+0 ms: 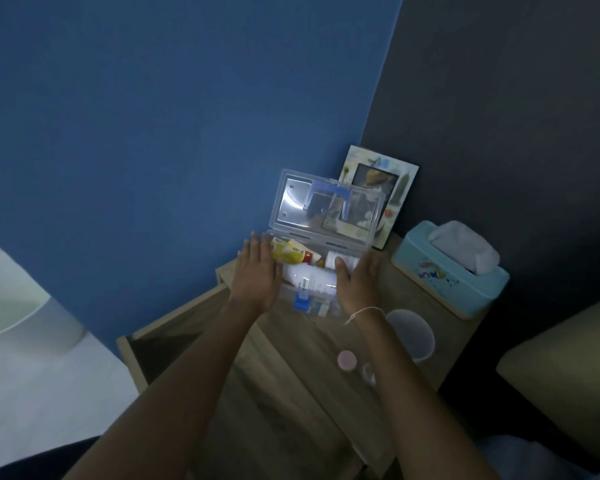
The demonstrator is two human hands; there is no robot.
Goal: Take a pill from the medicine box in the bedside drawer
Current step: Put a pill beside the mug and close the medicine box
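A clear plastic medicine box (317,306) with a blue latch stands on the wooden bedside table (302,344), its lid (326,206) raised upright. Inside lie a white bottle (312,277), a yellow packet (290,252) and a white roll (331,259). No single pill can be made out. My left hand (255,271) lies flat against the box's left side, fingers stretched out. My right hand (359,282) presses against the right side with its thumb over the rim. The drawer (160,344) stands pulled open at the left.
A picture frame (395,188) leans on the wall behind the box. A turquoise tissue box (447,275) sits at the right. A translucent cup (411,334) and a small pink-capped jar (347,360) stand near my right forearm. A cushioned edge (561,375) lies further right.
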